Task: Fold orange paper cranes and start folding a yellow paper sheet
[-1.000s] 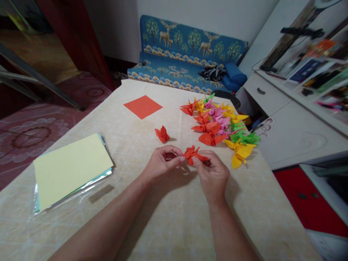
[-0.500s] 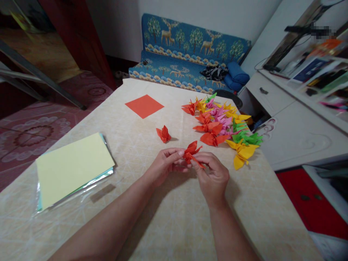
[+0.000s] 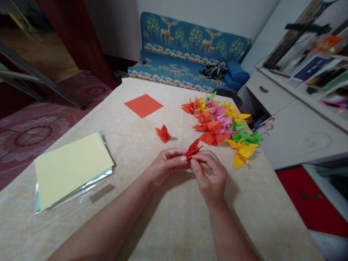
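Between my two hands is a red paper crane (image 3: pixel 194 148), held above the table with one wing pointing up. My left hand (image 3: pixel 172 165) pinches its left side between thumb and fingers. On the other side, my right hand (image 3: pixel 210 172) grips it by thumb and forefinger, partly covering its lower part. A smaller folded red paper piece (image 3: pixel 163 134) stands on the table just beyond my left hand. Farther back lies a flat red paper square (image 3: pixel 143 105). To the right spreads a cluster of finished cranes, among them a red crane (image 3: pixel 213 137) and a yellow crane (image 3: pixel 241 150).
A pack of coloured paper (image 3: pixel 73 170) in clear plastic lies on the left of the table (image 3: pixel 168 221). Behind the table stands a blue patterned sofa (image 3: pixel 174 67). On the right is a white cabinet (image 3: pixel 304 134) with shelves; a metal-legged stool (image 3: pixel 46 78) stands at left.
The crane has turned in my fingers, its wings now closer together and one pointing up. My left thumb has shifted slightly lower on it.
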`<state>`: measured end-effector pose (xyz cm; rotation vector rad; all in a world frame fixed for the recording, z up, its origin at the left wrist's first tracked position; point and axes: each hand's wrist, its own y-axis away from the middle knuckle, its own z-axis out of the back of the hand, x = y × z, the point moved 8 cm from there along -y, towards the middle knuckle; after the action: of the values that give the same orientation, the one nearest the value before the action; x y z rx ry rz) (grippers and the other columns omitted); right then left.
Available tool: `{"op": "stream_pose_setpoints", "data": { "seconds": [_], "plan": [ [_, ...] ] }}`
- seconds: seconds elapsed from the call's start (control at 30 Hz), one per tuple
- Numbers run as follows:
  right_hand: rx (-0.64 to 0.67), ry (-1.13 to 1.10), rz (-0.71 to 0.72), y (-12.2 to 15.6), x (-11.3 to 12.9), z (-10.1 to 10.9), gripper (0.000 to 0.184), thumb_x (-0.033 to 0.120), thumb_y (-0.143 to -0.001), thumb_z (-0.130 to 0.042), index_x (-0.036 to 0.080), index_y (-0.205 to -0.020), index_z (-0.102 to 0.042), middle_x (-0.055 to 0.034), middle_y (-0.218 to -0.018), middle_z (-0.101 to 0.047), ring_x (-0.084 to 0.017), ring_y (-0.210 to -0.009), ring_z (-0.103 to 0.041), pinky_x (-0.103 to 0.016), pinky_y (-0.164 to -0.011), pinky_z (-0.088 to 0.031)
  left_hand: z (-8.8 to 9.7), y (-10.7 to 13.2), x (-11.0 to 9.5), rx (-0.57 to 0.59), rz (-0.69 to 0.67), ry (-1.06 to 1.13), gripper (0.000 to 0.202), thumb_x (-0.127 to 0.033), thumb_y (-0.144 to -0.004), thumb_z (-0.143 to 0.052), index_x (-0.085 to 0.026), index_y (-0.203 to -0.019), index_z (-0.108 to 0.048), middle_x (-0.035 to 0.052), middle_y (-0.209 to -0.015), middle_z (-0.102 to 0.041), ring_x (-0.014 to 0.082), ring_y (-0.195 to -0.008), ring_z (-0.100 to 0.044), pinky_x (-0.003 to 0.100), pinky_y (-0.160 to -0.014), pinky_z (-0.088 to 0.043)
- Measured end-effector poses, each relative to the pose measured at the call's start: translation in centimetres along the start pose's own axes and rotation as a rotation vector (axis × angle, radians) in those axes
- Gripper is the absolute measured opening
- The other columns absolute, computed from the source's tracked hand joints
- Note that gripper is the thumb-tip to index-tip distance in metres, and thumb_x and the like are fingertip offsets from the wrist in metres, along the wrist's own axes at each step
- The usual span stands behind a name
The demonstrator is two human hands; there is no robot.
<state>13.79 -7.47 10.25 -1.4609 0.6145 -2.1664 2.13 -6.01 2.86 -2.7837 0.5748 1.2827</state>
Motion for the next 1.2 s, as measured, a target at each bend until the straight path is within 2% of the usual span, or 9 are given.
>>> {"op": "stream_pose_setpoints", "data": {
  "seconds": [0.27,0.5,0.87,1.2],
  "plan": [
    [-0.035,0.013,-0.016,0.0,-0.1,0.2,0.012,0.010,-0.079,-0.057,0.020,-0.080,-0.064,-0.0035,-0.080,-0.060,-0.017,-0.076,-0.060,-0.030,-0.068,-0.050,0.1,0.0,0.4,-0.015,0.018,-0.008,0.026,-0.022,-0.070,-0.074,-0.012,-0.094,-0.071,0.0084,-0.090,-0.072,0.0147,-0.078,-0.066,0.031,-0.084,-0.050],
    [-0.085,0.054,-0.093,0.4,-0.8,0.3,0.011,0.011,-0.077,-0.058,0.020,-0.078,-0.064,-0.0042,-0.086,-0.057,-0.015,-0.074,-0.059,-0.024,-0.056,-0.051,0.2,-0.1,0.4,-0.031,0.027,-0.046,0.028,-0.026,-0.071,-0.074,-0.011,-0.094,-0.073,0.0112,-0.095,-0.072,0.0179,-0.083,-0.067,0.032,-0.086,-0.050],
    [-0.037,0.012,-0.158,0.4,-1.6,-0.2,0.010,0.012,-0.077,-0.061,0.020,-0.080,-0.066,-0.0040,-0.085,-0.057,-0.015,-0.074,-0.059,-0.022,-0.052,-0.050,0.3,-0.2,0.5,-0.021,0.037,-0.054,0.026,-0.027,-0.072,-0.072,-0.010,-0.091,-0.073,0.0100,-0.088,-0.073,0.0167,-0.083,-0.067,0.030,-0.086,-0.050],
    [0.006,0.027,-0.056,-0.2,-0.9,-0.2,0.010,0.012,-0.076,-0.064,0.021,-0.074,-0.069,-0.0021,-0.077,-0.057,-0.015,-0.073,-0.058,-0.028,-0.065,-0.050,1.1,-0.5,0.9,-0.063,0.049,-0.023,0.024,-0.029,-0.071,-0.073,-0.011,-0.087,-0.073,0.0065,-0.081,-0.072,0.0110,-0.070,-0.066,0.022,-0.072,-0.054]
  ]
}}
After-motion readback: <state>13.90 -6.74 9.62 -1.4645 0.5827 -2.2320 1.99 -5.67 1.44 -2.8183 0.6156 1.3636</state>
